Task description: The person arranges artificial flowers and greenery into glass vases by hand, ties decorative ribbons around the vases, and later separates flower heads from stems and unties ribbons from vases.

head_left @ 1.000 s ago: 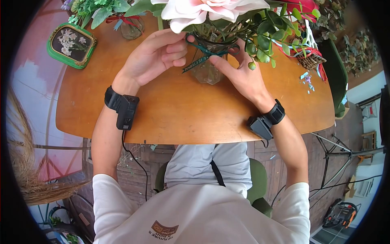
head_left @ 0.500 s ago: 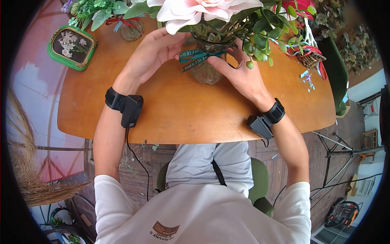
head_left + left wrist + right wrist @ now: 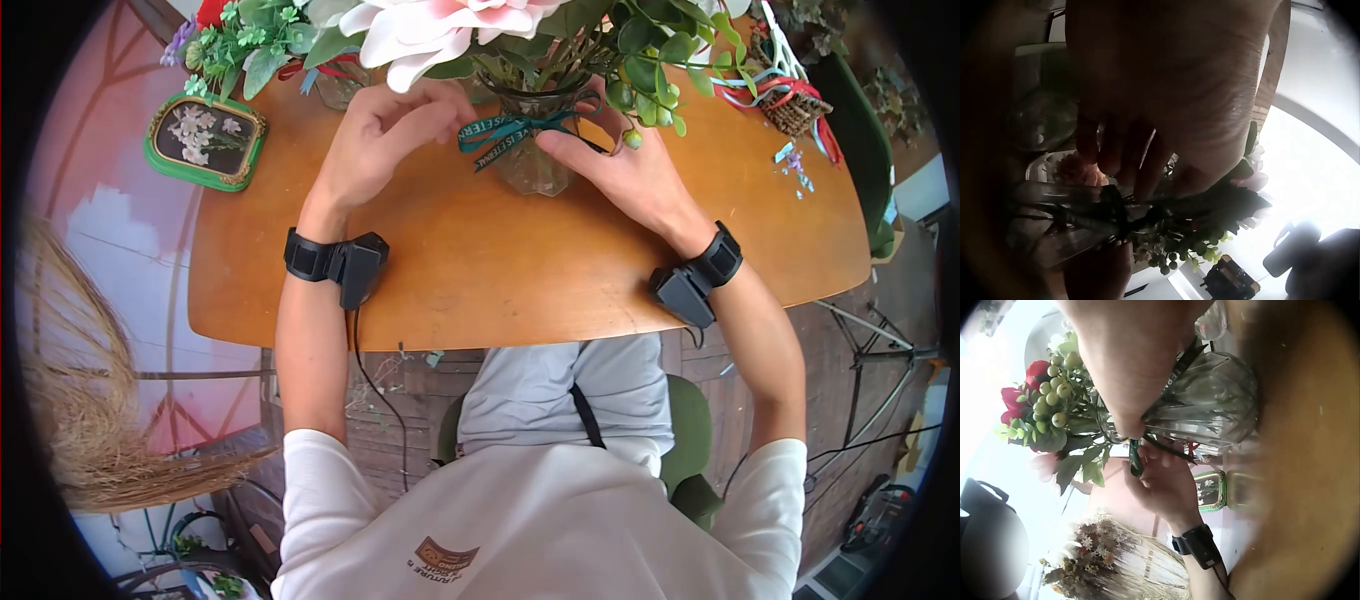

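Note:
A clear faceted glass vase (image 3: 538, 172) stands on the wooden table, holding a large pale pink flower (image 3: 455, 35) and green stems. Around its neck is a dark green ribbon (image 3: 500, 135) with pale lettering, tied in a bow. My right hand (image 3: 635, 175) is at the neck's right side, thumb on the ribbon by the knot, fingers partly hidden behind. In the right wrist view, that thumb pinches close to the knot. Just left of the bow, my left hand (image 3: 385, 140) is raised with loosely bent fingers, its fingertips near the ribbon's loop.
A green-framed flower picture (image 3: 207, 142) lies at the table's left. Behind it is another glass vase (image 3: 340, 88) with a red ribbon. A small wicker basket (image 3: 793, 110) with ribbons sits at the right, near blue and purple scraps (image 3: 795, 168). Dried grass (image 3: 90, 420) juts in at left.
The left fingers have come off the ribbon's left loop, which now spreads out flat beside the vase. The right hand keeps its place at the neck. The head view has shifted leftward.

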The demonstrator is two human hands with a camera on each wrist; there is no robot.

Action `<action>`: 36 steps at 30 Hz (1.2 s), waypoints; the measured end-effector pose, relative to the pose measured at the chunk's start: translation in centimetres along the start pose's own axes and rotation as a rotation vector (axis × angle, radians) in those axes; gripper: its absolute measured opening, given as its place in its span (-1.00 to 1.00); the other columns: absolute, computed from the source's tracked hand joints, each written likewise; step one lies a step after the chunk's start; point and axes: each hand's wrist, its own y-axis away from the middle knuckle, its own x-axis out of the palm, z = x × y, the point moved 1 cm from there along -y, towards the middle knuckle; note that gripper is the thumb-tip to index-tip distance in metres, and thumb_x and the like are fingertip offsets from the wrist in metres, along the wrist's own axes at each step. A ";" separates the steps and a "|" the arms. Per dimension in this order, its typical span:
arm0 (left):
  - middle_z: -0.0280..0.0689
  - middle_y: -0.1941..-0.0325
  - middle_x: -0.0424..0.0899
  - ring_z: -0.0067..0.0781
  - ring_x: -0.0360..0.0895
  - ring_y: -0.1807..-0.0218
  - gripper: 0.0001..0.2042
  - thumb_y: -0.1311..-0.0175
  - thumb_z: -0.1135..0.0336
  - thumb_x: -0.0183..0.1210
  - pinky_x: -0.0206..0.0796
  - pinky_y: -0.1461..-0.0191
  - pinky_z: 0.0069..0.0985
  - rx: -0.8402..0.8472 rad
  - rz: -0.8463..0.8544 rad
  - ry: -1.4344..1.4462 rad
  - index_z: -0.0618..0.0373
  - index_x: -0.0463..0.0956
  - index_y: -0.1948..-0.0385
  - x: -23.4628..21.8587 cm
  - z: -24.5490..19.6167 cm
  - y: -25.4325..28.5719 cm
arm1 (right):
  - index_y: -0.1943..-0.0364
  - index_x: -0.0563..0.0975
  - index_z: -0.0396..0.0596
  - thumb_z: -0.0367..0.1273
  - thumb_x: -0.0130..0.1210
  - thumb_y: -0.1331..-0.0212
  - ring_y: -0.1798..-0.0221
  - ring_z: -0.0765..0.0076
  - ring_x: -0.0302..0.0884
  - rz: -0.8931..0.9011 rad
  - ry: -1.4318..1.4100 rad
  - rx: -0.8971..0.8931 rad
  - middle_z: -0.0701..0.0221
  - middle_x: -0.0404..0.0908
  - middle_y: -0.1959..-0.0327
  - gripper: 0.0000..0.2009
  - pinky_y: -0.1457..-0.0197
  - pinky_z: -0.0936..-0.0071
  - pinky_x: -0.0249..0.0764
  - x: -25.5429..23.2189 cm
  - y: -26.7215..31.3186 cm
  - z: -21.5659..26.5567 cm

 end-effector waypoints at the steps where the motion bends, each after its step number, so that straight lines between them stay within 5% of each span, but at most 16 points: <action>1: -0.31 0.20 0.67 -0.51 0.54 0.21 -0.81 -0.30 0.40 0.26 0.40 -0.02 -0.50 -0.006 0.016 -0.012 0.32 0.61 0.15 -0.2 -0.2 0.0 | -0.09 0.53 -0.22 -0.09 0.37 -0.14 0.02 0.18 0.63 -0.018 -0.012 0.001 0.19 0.70 0.01 -0.44 -0.12 0.25 0.52 -0.1 0.0 0.0; 4: -0.28 0.18 0.65 -0.50 0.51 0.20 -0.81 -0.27 0.44 0.26 0.38 -0.01 -0.49 -0.021 0.118 0.040 0.33 0.61 0.15 -0.1 -0.8 0.3 | -0.08 0.54 -0.22 -0.09 0.35 -0.16 0.02 0.17 0.64 0.013 -0.010 0.023 0.19 0.70 0.03 -0.46 -0.12 0.25 0.52 -0.1 0.1 0.1; 16: -0.24 0.12 0.66 -0.45 0.54 0.08 -0.86 -0.26 0.56 0.26 0.39 -0.05 -0.49 0.034 0.058 0.092 0.35 0.62 0.17 1.4 -1.1 -0.1 | -0.05 0.59 -0.21 -0.06 0.31 -0.17 -0.01 0.06 0.65 0.010 0.067 -0.028 0.16 0.71 0.03 -0.47 -0.16 0.24 0.50 -0.3 0.1 0.8; 24: -0.22 0.20 0.66 -0.47 0.57 0.24 -0.87 -0.26 0.54 0.26 0.41 0.07 -0.52 -0.131 -0.197 0.120 0.37 0.64 0.20 1.6 -0.7 -0.2 | -0.06 0.59 -0.21 -0.07 0.33 -0.14 -0.02 0.07 0.66 0.032 0.063 0.031 0.16 0.71 0.02 -0.47 -0.18 0.24 0.51 -0.5 0.3 1.2; 30: -0.36 0.35 0.67 -0.62 0.55 0.36 -0.93 -0.32 0.48 0.26 0.38 0.20 -0.62 -0.206 -0.232 -0.019 0.29 0.64 0.27 2.9 -0.8 -0.8 | -0.06 0.58 -0.22 -0.08 0.33 -0.14 -0.01 0.11 0.66 0.055 0.047 0.055 0.16 0.71 0.03 -0.46 -0.16 0.24 0.52 -0.7 0.2 1.7; 36: -0.41 0.42 0.65 -0.68 0.52 0.41 -0.89 -0.35 0.45 0.24 0.35 0.33 -0.64 -0.071 -0.301 -0.244 0.22 0.59 0.41 3.9 -0.7 -0.8 | -0.07 0.58 -0.24 -0.07 0.33 -0.13 0.01 0.10 0.66 0.050 0.061 0.057 0.13 0.70 0.01 -0.45 -0.16 0.25 0.52 -0.6 0.2 1.8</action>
